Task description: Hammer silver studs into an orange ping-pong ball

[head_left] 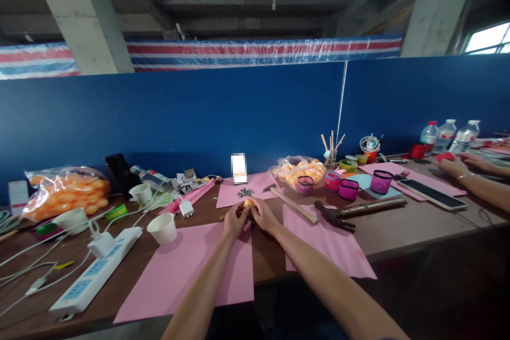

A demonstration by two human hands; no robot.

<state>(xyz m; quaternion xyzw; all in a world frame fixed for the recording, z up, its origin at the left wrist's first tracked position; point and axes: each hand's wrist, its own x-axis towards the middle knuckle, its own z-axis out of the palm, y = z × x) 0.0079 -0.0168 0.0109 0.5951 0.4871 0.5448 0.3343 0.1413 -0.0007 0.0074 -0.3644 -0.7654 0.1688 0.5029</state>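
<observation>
My left hand (236, 220) and my right hand (263, 215) meet over the table, fingers closed together on a small orange ball (249, 203). Fingers cover most of the ball. Just beyond lies a small heap of shiny metal pieces (245, 192) on a pink sheet (227, 197). A hammer with a wooden handle (297, 207) rests to the right of my hands. Farther right is a claw hammer (358, 210). Under my left forearm a larger pink sheet (183, 271) is spread out.
At left are a bag of orange balls (71, 194), a paper cup (162, 229) and a white power strip (95, 273) with cables. Another bag of balls (298, 170) stands behind the hammers. A phone (432, 194) lies at right, near another person's hands (458, 164).
</observation>
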